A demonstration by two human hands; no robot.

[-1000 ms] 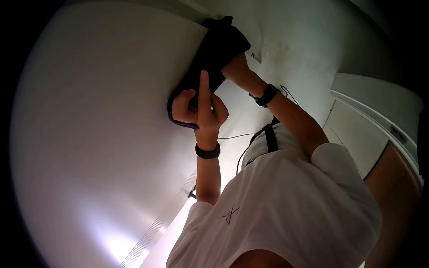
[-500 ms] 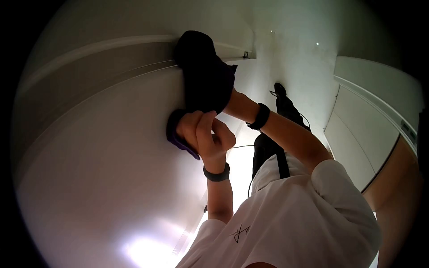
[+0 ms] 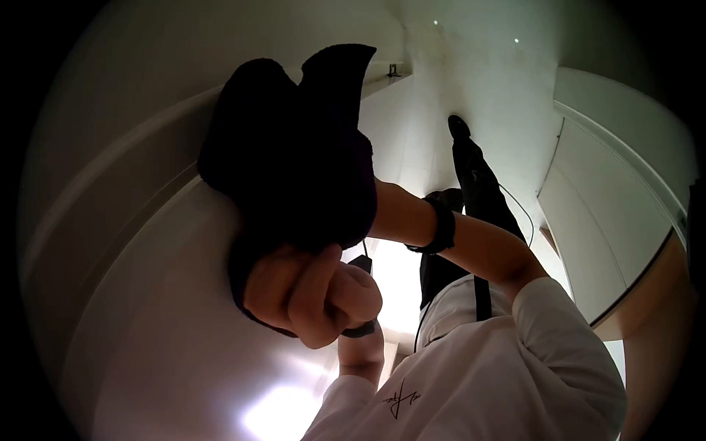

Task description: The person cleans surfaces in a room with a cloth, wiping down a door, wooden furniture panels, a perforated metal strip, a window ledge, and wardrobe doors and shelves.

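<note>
A big dark cloth (image 3: 294,154) fills the middle of the view, from about 9 o'clock up to 12 o'clock. It is so dark that its folds are hard to see, and only its outline is clear, with one round bump and one pointed flap at the top. The cloth is pressed on a smooth white panel (image 3: 147,309) that takes up the whole left side. One hand (image 3: 312,294) sits just below the cloth, near the middle of the picture. Its fingers are curled tight and it grips the lower edge of the cloth. I think this is the left hand, but the odd bent view makes that hard to be sure of. A black wristband (image 3: 358,331) peeks out just under it, mostly hidden by the fist. The other arm comes in from 3 o'clock, and it wears a black wristband too (image 3: 441,228). That arm's hand is fully hidden behind the cloth, so I cannot tell if it is closed or loose. A white shirt (image 3: 500,367) with a small scribble mark on it fills the space from 4 to 6 o'clock. Its bottom is cut off by the edge of the picture. A black strap (image 3: 482,294) crosses the shirt and a long dark shape (image 3: 474,176) sticks up toward 1 o'clock; I cannot tell what it is. A bright glare (image 3: 283,415) shines on the panel at 6 o'clock. The corners are all black.
</note>
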